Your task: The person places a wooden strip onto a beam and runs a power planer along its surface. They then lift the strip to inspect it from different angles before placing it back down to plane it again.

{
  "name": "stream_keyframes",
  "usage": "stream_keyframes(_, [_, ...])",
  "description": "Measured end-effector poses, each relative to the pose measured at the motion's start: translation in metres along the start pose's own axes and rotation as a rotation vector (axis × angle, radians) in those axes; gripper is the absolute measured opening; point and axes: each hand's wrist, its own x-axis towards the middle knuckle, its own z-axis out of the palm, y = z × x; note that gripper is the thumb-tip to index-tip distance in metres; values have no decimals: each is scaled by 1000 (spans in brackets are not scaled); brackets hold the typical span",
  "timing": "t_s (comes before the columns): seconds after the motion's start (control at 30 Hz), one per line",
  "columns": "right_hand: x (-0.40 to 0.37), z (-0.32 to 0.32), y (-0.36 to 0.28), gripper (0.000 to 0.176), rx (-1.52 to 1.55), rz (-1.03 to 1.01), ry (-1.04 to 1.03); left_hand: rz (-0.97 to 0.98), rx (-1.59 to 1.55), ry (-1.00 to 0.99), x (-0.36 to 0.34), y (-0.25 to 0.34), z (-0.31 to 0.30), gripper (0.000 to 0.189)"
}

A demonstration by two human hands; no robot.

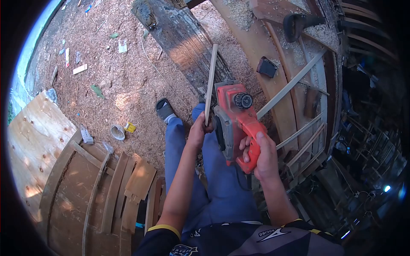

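Note:
My right hand [265, 155] is wrapped round the rear handle of a red electric planer [232, 100], which has a black ribbed knob at its front. The planer is raised above my thighs and tilted on its side. In my left hand [197, 133] is the lower end of a narrow wood strip [211, 81], its fingers closed round it. The strip points away from me, just left of the planer, and its far part overlaps a weathered timber beam [179, 42] beyond.
Workbench boards [273, 91] at the right carry loose strips, a small dark block [267, 67], a handsaw [294, 26] and shavings. Wooden panels [68, 200] lean at the lower left. Sawdust and litter cover the ground [111, 77], with a plastic cup [117, 132] on it.

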Motion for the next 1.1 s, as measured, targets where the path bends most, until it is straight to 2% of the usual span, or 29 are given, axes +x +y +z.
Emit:
stream_keyframes(0.1, [2,7,3,38,16,-2,-12,-24,63,-26,1,-3,-12,45])
stream_keyframes(0.2, [11,17,9,37,-13,-5,1,67,216,33,-6,-3,-6,51])
stream_keyframes(0.3, [21,27,12,36,11,-13,-7,-79,91,58,-6,-3,-8,54])
stream_keyframes(0.4, [30,34,16,35,27,-19,-17,-21,-1,15,-2,-16,-17,53])
stream_keyframes(0.5, [35,39,21,34,15,-69,-30,143,174,-101,2,-34,-32,52])
stream_keyframes(0.6, [40,41,25,34,-19,-115,-16,47,-22,-88,2,-25,-28,51])
stream_keyframes(0.77, [45,47,21,35,-87,-140,23,-62,-22,-158,9,-30,-42,48])
stream_keyframes(0.93, [53,48,21,35,-106,-191,19,-63,-1,-160,13,-43,-48,44])
stream_keyframes(1.1, [57,55,17,36,-102,-216,34,-134,-68,-303,17,-47,-64,43])
